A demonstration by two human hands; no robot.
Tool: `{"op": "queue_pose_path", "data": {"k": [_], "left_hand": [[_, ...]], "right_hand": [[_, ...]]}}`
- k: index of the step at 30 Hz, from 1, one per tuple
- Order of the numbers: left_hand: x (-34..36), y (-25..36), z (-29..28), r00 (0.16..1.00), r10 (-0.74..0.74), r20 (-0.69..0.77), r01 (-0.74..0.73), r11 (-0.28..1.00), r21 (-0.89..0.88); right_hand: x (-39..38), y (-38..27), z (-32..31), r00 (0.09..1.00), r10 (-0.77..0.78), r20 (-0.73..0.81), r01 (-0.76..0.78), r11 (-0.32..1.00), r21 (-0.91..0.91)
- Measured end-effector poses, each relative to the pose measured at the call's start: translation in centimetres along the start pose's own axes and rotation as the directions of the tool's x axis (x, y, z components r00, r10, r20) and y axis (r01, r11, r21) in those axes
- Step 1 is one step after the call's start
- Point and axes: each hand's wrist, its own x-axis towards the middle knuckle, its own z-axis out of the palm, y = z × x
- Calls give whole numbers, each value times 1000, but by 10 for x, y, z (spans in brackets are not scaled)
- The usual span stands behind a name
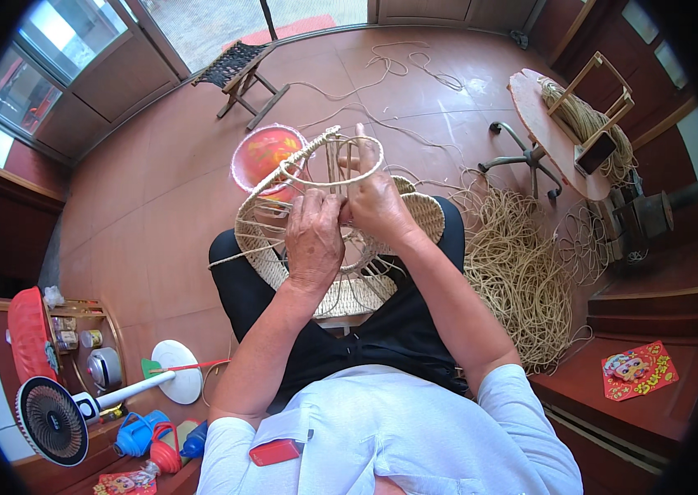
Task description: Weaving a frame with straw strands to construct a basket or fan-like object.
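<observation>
At one woven frame [355,295], one left hand [314,237] and one right hand [378,206] are counted. Beyond it, one pink basin [266,147] and one folding stool [232,68] are seen. To its right, one table [532,103] and one rope heap [522,276] are found; to its left, one fan [52,421]. Two red cards [639,370] [126,484] are counted, one at each side.

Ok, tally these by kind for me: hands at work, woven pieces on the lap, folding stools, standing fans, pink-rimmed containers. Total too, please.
Hands: 2 (left hand, right hand)
Woven piece: 1
Folding stool: 1
Standing fan: 1
Pink-rimmed container: 1
Total: 6
</observation>
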Motion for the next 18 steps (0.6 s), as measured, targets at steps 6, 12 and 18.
{"op": "queue_pose_path", "data": {"k": [6,12,18], "left_hand": [[1,-3,2,1000,-11,4,11,1000,-1],[-2,-4,1,1000,2,0,-2,999,34],[-8,-3,3,1000,16,-8,-16,1000,12]], "right_hand": [[11,-6,-1,995,79,58,-67,981,-180],[19,-12,-5,978,133,160,-113,985,-131],[3,-11,6,997,53,47,-30,917,-398]]}}
